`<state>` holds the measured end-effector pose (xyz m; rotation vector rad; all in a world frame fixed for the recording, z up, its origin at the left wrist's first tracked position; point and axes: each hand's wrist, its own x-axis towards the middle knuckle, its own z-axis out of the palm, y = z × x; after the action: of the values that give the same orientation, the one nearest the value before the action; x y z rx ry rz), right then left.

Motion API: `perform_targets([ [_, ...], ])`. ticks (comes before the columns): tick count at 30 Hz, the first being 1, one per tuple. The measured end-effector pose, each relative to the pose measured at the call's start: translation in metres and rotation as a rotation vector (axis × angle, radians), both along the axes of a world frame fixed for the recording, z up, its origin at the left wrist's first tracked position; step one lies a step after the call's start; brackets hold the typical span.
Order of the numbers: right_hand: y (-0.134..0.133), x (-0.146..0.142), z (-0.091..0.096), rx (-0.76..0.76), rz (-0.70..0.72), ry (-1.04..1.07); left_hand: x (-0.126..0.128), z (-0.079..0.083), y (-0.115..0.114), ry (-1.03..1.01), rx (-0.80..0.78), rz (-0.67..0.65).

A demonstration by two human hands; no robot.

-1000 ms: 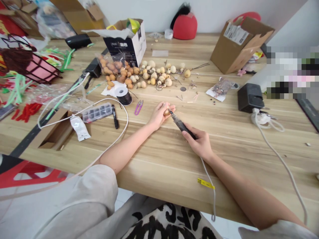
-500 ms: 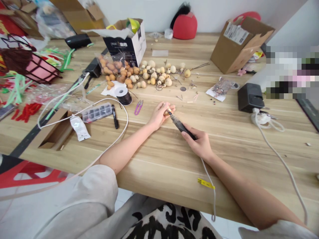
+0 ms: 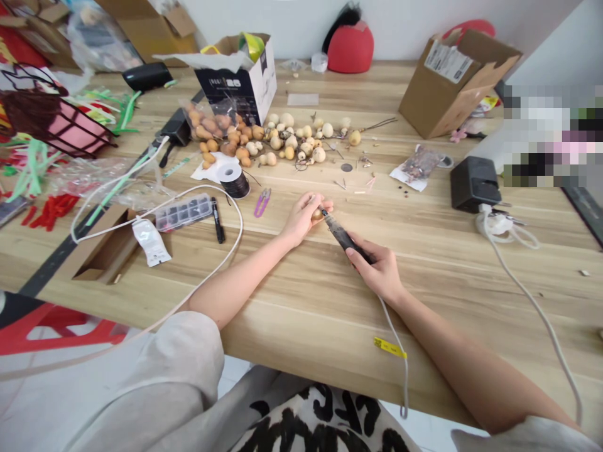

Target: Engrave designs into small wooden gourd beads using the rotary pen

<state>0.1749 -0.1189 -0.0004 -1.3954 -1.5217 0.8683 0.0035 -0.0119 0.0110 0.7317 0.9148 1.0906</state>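
That left hand [image 3: 301,220] is clasping a brown piece [image 3: 317,215]; the right hand [image 3: 380,269], gripping a tool [image 3: 343,236], is seemingly working it, next probably needing steady aim.

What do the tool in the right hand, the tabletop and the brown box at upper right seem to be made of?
Tool: probably plastic, judging by its dark, smooth body; the front looks greyer and mottled.
Tabletop: wood or wood-look laminate, with a soft sheen; long pale grain shows, possibly printed.
Box: likely cardboard, matte, with plain brown faces and folded flaps.
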Motion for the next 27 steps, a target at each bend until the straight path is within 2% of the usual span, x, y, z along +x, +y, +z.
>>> perform_targets([
  [13, 0.0013, 0.0007, -0.002, -0.028, -0.01, 0.036, -0.0003, -0.0015, -0.0011, 0.013, 0.08, -0.038],
  [22, 0.0007, 0.0003, -0.0015, 0.025, 0.037, 0.03, 0.0011, 0.0002, 0.0022, -0.032, -0.008, 0.037],
  [27, 0.0014, 0.0001, -0.0029, 0.012, -0.014, 0.025, 0.001, 0.002, 0.0019, -0.038, -0.021, 0.041],
])
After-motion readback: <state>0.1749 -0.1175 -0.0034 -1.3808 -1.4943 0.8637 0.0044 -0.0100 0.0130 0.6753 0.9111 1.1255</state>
